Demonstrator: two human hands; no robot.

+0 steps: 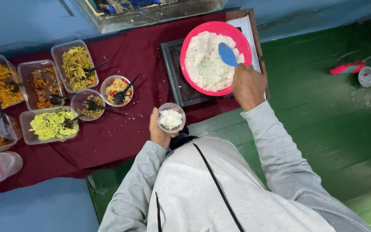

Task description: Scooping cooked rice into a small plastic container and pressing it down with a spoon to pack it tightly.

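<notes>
At the centre of the frame the left hand (158,131) curls around a small clear cup (171,117) part-filled with white rice. Up and to the right, the right hand (248,86) is closed around a blue spoon (227,54) whose blade lies over the rice in a pink bowl (194,36). Trays of noodles (74,63) line the maroon-clothed surface (125,137) at the left.

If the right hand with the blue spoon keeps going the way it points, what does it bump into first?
The right hand points its blue spoon up and left, over the pink bowl. It would most likely meet the white rice in that bowl first, though how high the spoon sits above the rice is hard to tell.
</notes>
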